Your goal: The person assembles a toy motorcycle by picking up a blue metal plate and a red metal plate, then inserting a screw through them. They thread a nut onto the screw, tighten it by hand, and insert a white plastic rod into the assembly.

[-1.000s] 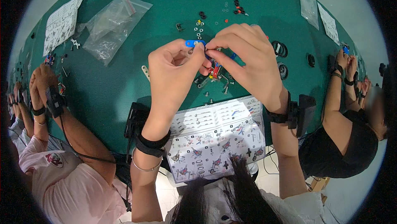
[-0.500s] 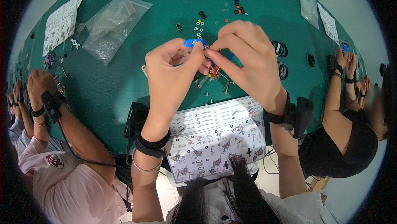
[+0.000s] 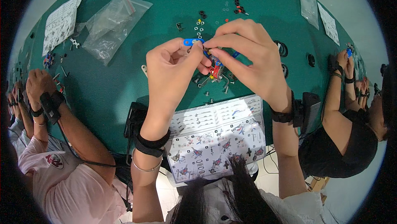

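Observation:
Over the middle of the table, my left hand (image 3: 171,73) is closed in a pinch on a blue perforated strip (image 3: 188,42), a piece of a construction kit. Silver hardware shows in the strip beside my thumb. My right hand (image 3: 250,52) has its thumb and forefinger close together at the strip's right end; whatever small part they hold is hidden. Just below the fingers lies a pile of red, blue and yellow parts (image 3: 216,73) with screws, partly covered by my hands. A hex key (image 3: 226,86) rests beside the pile.
An instruction sheet (image 3: 215,141) lies at the table's near edge. Nuts (image 3: 199,29) and black rings (image 3: 240,8) are scattered beyond my hands, black tyres (image 3: 283,49) to the right. A clear plastic bag (image 3: 115,27) sits far left. Other people work on both sides.
My right hand has shifted slightly right, its thumb dropping away from the strip while the forefinger stays near it. More of the coloured pile shows. My left hand has hardly moved.

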`<action>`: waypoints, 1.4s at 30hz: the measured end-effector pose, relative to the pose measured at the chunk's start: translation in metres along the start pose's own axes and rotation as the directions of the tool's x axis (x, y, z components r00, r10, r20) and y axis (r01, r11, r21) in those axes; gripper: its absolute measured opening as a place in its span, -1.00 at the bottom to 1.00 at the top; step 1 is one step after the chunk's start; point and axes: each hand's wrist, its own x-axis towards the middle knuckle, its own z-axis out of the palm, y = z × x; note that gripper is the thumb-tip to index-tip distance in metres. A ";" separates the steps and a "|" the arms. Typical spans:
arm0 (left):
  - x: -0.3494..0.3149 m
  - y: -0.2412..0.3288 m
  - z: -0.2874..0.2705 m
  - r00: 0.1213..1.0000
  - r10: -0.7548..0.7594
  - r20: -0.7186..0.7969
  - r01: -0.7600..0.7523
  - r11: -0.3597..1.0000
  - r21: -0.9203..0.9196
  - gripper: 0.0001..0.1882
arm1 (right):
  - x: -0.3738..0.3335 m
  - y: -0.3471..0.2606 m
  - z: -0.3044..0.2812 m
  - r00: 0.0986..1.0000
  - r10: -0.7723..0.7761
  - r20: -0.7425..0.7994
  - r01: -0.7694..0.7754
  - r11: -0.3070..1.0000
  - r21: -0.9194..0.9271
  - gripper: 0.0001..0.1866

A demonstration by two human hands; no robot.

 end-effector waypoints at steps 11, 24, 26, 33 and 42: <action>0.001 0.000 -0.001 1.000 0.000 -0.011 0.000 1.000 0.012 -0.82 | 0.000 0.001 -0.003 1.000 0.023 -0.010 -0.023 1.000 -0.012 -0.85; 0.000 0.002 0.000 1.000 0.007 -0.014 -0.007 1.000 0.006 -0.82 | -0.001 0.004 -0.007 0.998 -0.004 0.055 0.007 0.998 -0.057 -0.85; 0.000 0.001 0.000 1.000 0.005 -0.020 -0.004 1.000 0.027 -0.81 | -0.001 0.003 -0.006 0.999 0.005 0.045 -0.003 0.999 -0.049 -0.85; 0.000 0.002 0.000 1.000 -0.008 -0.027 0.009 0.999 0.032 -0.79 | -0.001 0.002 -0.010 0.996 0.021 0.081 -0.017 0.999 -0.045 -0.83; 0.000 0.002 0.000 1.000 -0.004 -0.018 0.004 1.000 0.008 -0.80 | -0.001 0.003 -0.010 0.998 0.007 0.064 -0.005 1.000 -0.029 -0.83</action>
